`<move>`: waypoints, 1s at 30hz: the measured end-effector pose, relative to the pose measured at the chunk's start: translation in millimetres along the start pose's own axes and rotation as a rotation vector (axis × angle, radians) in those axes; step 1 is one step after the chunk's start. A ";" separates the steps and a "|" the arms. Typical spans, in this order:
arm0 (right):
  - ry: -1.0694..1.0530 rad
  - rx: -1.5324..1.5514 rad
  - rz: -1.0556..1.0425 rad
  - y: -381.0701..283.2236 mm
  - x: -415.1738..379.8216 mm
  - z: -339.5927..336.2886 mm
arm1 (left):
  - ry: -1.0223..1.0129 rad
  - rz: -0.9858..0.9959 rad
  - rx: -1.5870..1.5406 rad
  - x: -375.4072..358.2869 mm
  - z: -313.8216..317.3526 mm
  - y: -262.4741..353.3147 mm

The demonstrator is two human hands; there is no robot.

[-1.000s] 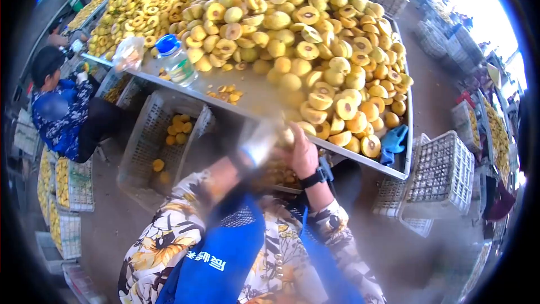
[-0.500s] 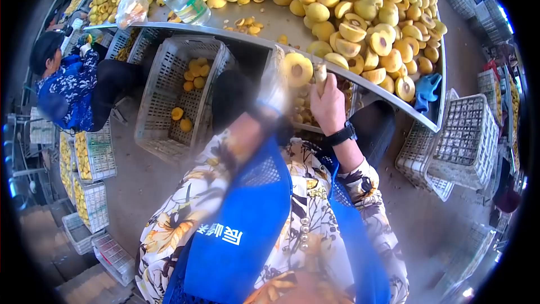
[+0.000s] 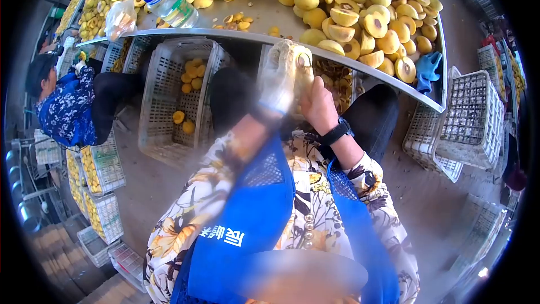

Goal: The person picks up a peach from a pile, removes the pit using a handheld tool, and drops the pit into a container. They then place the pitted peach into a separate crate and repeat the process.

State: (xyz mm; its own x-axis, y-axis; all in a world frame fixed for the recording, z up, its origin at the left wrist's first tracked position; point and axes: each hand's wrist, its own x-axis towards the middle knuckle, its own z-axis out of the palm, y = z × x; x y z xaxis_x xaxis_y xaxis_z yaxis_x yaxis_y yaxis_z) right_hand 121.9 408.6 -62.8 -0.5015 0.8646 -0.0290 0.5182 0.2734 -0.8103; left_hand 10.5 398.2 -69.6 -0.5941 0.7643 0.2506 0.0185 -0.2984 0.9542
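My left hand point(image 3: 279, 73), in a pale, soiled glove, is closed around a halved yellow peach point(image 3: 304, 58) in front of the table's edge. Only part of the fruit shows past the gloved fingers. Just right of and below it, my right hand point(image 3: 320, 106) is bare and wrapped round a short pale-handled tool point(image 3: 306, 80). The tool's working end is at the peach half and cannot be made out. Both hands are close together above my lap. Behind and below them, a crate holds cut fruit pieces point(image 3: 336, 79).
Peach halves point(image 3: 388, 42) are heaped on the metal table point(image 3: 264, 12). A blue-lidded jar point(image 3: 171, 5), plastic bag point(image 3: 121, 19) and blue glove point(image 3: 428, 70) lie near its edge. A crate point(image 3: 163, 101) with several peaches stands left; stacked crates point(image 3: 469, 118) stand right. A co-worker point(image 3: 70, 104) sits left.
My hands have come closer together, with the right hand lower and turned inward. The peach half's cut face, which was toward me, is now turned and mostly covered. The view has shifted slightly.
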 end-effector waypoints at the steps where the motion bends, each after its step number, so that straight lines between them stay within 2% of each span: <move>1: -0.001 0.049 0.016 -1.3 -1.4 1.3 | -0.015 0.044 0.018 -0.2 0.6 -3.6; 3: -0.002 0.146 0.049 -3.6 -4.8 3.7 | -0.009 -0.016 -0.014 1.6 2.7 -8.2; 6: -0.035 0.173 0.175 -15.8 -8.7 4.0 | -0.068 -0.224 -0.288 4.3 3.1 7.6; 7: -0.070 0.138 0.184 -18.0 -9.5 2.7 | -0.025 -0.279 -0.375 6.5 3.4 6.2; 10: -0.186 0.023 0.052 -16.8 -8.4 -3.7 | -0.091 -0.500 -0.439 14.5 -11.6 5.5; 14: -0.276 -0.003 0.068 -1.2 -1.0 -0.1 | -0.121 -0.693 -0.385 23.9 -26.8 -2.1; 17: -0.220 0.032 0.079 -2.6 1.8 6.2 | -0.100 -0.477 -0.411 15.0 -21.9 1.4; 19: -0.152 0.110 0.131 -8.3 2.3 9.9 | 0.017 -0.480 -0.327 12.9 -14.7 3.2; 20: -0.145 0.113 0.088 -13.0 2.4 6.4 | 0.074 -0.481 -0.285 12.6 -11.5 3.3; 21: -0.139 0.117 0.048 -19.4 1.6 -0.2 | 0.045 -0.403 -0.237 10.7 -12.0 -1.1; 24: -0.131 0.154 0.013 -14.3 3.5 4.1 | 0.047 -0.357 -0.335 6.4 -8.8 -16.6; 25: -0.147 0.205 0.058 -10.1 4.9 6.5 | 0.060 -0.311 -0.321 6.8 -5.2 -15.4; 28: -0.221 0.432 0.277 -2.1 6.2 11.0 | -0.028 -0.351 -0.300 0.5 0.7 -2.6; 30: -0.184 0.455 0.356 -23.6 -0.4 -1.0 | -0.042 -0.336 -0.268 -0.8 1.6 0.4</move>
State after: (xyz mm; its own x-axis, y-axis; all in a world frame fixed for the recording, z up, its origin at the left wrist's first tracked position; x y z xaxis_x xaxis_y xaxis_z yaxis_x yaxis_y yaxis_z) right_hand 110.6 402.2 -43.0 -0.4845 0.7718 -0.4119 0.3480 -0.2619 -0.9002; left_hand 12.3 398.4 -69.2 -0.4982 0.8653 -0.0554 -0.3833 -0.1626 0.9092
